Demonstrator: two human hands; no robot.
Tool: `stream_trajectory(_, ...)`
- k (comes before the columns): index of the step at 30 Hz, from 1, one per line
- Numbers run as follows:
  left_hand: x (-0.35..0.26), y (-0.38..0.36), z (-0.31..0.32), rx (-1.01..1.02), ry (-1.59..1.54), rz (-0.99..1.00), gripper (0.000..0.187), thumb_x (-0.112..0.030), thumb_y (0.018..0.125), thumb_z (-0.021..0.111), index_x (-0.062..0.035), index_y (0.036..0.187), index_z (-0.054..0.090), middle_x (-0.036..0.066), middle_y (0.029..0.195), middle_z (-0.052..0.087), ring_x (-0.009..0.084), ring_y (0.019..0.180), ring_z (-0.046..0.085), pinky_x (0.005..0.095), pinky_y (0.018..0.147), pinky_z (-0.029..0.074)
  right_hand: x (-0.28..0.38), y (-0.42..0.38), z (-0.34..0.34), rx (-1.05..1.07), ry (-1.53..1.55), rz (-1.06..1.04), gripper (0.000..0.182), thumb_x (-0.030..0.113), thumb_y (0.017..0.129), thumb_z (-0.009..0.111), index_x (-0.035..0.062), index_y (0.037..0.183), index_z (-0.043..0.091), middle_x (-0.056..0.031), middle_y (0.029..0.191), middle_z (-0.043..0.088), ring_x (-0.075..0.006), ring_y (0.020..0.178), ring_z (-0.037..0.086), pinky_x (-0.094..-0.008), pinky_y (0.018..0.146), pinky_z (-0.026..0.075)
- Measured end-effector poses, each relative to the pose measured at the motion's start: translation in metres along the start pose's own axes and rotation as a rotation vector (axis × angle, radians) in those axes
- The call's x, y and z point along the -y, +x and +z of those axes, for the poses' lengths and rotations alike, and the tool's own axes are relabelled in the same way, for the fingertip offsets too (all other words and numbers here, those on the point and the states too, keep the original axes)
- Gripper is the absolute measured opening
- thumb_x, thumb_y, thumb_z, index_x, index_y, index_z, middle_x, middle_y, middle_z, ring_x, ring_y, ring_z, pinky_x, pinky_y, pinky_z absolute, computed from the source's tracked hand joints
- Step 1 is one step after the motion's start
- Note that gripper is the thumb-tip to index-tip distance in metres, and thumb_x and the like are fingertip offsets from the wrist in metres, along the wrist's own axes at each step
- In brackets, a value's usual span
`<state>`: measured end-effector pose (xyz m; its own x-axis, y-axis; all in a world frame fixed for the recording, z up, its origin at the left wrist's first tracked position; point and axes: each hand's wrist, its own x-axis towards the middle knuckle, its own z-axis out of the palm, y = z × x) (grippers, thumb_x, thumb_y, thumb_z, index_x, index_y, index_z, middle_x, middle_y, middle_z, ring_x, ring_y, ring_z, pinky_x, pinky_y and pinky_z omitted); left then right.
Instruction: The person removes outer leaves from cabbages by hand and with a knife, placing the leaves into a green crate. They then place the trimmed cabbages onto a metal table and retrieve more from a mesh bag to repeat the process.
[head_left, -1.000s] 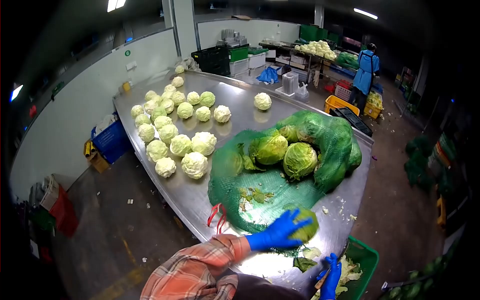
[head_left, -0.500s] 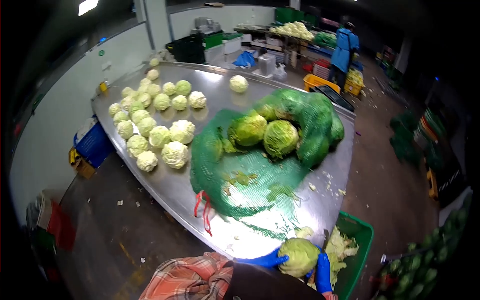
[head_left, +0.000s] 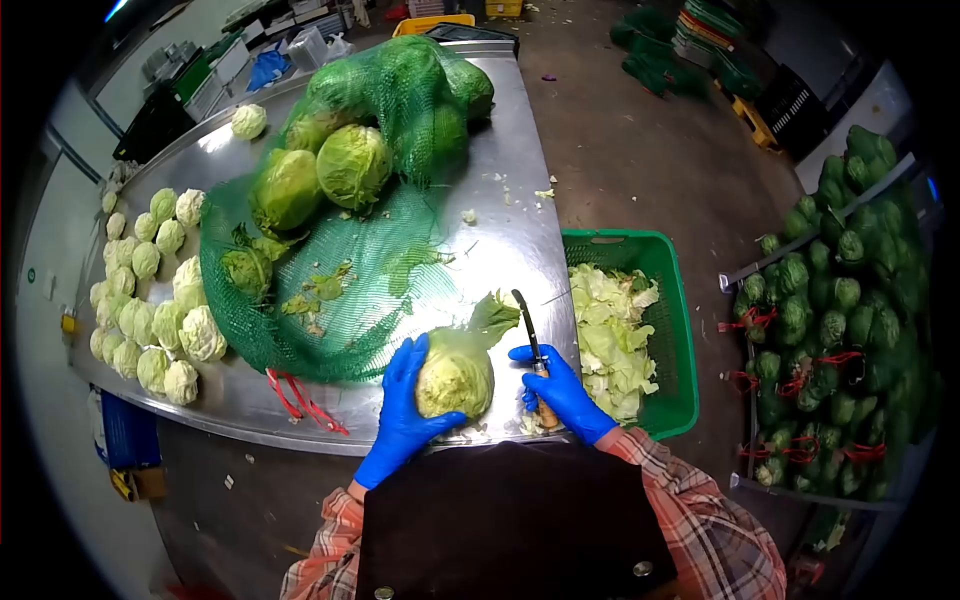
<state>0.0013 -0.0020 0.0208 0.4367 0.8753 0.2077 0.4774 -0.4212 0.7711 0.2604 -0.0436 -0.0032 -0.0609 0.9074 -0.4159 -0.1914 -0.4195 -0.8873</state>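
Observation:
My left hand (head_left: 408,405), in a blue glove, is wrapped round the left side of a green cabbage (head_left: 455,375) at the table's near edge. A loose green leaf (head_left: 494,318) sticks up behind that cabbage. In my blue-gloved right hand (head_left: 562,390) is a knife (head_left: 528,322) with a wooden handle, its dark curved blade pointing away from me. Beyond my hands, a green mesh sack (head_left: 330,250) lies spread open, with larger cabbages (head_left: 353,166) at its far part. Red string (head_left: 305,402) hangs at its near edge.
Many pale cabbages (head_left: 203,333) cover the left of the metal table (head_left: 520,200). A green crate (head_left: 683,350) holding leaves (head_left: 610,340) stands right of the table. Farther right is a rack of netted green produce (head_left: 830,350). A yellow crate (head_left: 432,23) stands beyond the table.
The view has swung right and down. The cabbage now rests on the table, held by my left hand only. A knife now shows in my right hand. The co-worker is out of view.

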Motion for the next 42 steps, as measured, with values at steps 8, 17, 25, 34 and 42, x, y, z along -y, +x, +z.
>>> stream_trajectory(8, 0.058, -0.055, 0.038, -0.100, -1.178, -0.471, 0.084, -0.009, 0.084, 0.068, -0.0047, 0.150, 0.016, 0.015, 0.144, 0.037, 0.0264, 0.129, 0.043, 0.0394, 0.107, 0.037, 0.004, 0.000, 0.017, 0.227, -0.066, 0.055, 0.056, 0.021, 0.098, 0.047, 0.0132, 0.150, 0.026, -0.0081, 0.108, 0.061, -0.0071, 0.052, 0.052, -0.0226, 0.049, 0.048)
stream_trajectory(17, -0.050, -0.004, -0.041, 0.024, -0.055, -0.219, 0.096, -0.023, 0.074, 0.081, -0.0109, 0.151, 0.024, 0.021, 0.145, 0.035, 0.0336, 0.128, 0.042, 0.0428, 0.101, 0.041, -0.024, 0.026, 0.020, 0.178, 0.079, 0.102, 0.046, 0.025, 0.098, 0.048, 0.0114, 0.141, 0.039, -0.0104, 0.083, 0.061, -0.0135, 0.049, 0.055, -0.0275, 0.045, 0.048)
stream_trajectory(25, -0.024, 0.036, 0.012, 0.003, 0.123, -0.012, 0.095, -0.049, 0.062, 0.083, -0.0094, 0.139, 0.045, 0.025, 0.123, 0.054, 0.0403, 0.112, 0.053, 0.0437, 0.093, 0.045, -0.036, 0.022, -0.068, -0.460, 0.046, 0.197, 0.029, 0.018, 0.093, 0.054, 0.0115, 0.121, 0.049, -0.0056, 0.080, 0.058, -0.0121, 0.049, 0.050, -0.0271, 0.042, 0.044)
stream_trajectory(34, 0.044, 0.061, 0.036, -0.170, 0.061, -0.101, 0.105, -0.044, 0.061, 0.087, 0.0056, 0.138, 0.037, 0.023, 0.128, 0.046, 0.0324, 0.113, 0.052, 0.0393, 0.097, 0.044, -0.021, -0.007, 0.011, -0.099, -0.690, -0.188, 0.046, 0.019, 0.092, 0.053, 0.0105, 0.136, 0.041, -0.0238, 0.107, 0.061, -0.0411, 0.085, 0.064, -0.0463, 0.074, 0.052)
stream_trajectory(42, 0.015, 0.076, 0.038, 0.015, -0.256, -0.291, 0.112, -0.035, 0.062, 0.089, 0.0060, 0.144, 0.025, 0.024, 0.136, 0.042, 0.0324, 0.124, 0.046, 0.0390, 0.106, 0.038, 0.009, -0.007, 0.010, -0.144, -0.749, -0.262, 0.020, 0.015, 0.091, 0.052, 0.0032, 0.107, 0.049, -0.0248, 0.092, 0.062, -0.0447, 0.080, 0.061, -0.0500, 0.068, 0.050)
